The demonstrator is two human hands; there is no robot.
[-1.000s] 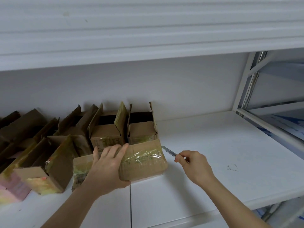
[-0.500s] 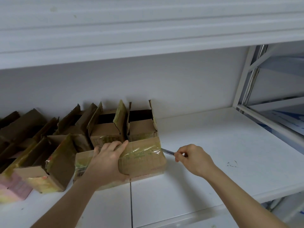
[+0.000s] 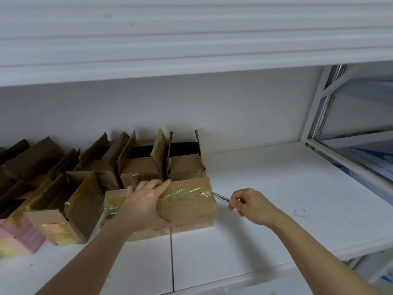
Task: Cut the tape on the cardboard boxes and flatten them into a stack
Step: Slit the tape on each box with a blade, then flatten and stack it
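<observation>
While left hand (image 3: pixel 146 201) clamps taped box (image 3: pixel 187 206) steady on shelf (image 3: pixel 265 209), right hand (image 3: pixel 252 206) pinches blade (image 3: pixel 221 197), tip at tape seam, ready for cut

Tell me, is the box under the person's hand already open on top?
No, the taped box is closed, shiny tape across its top, held by the left hand.

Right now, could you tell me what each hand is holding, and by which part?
The left hand grips the taped brown cardboard box across its top. The right hand pinches a thin metal blade by its rear end.
</observation>
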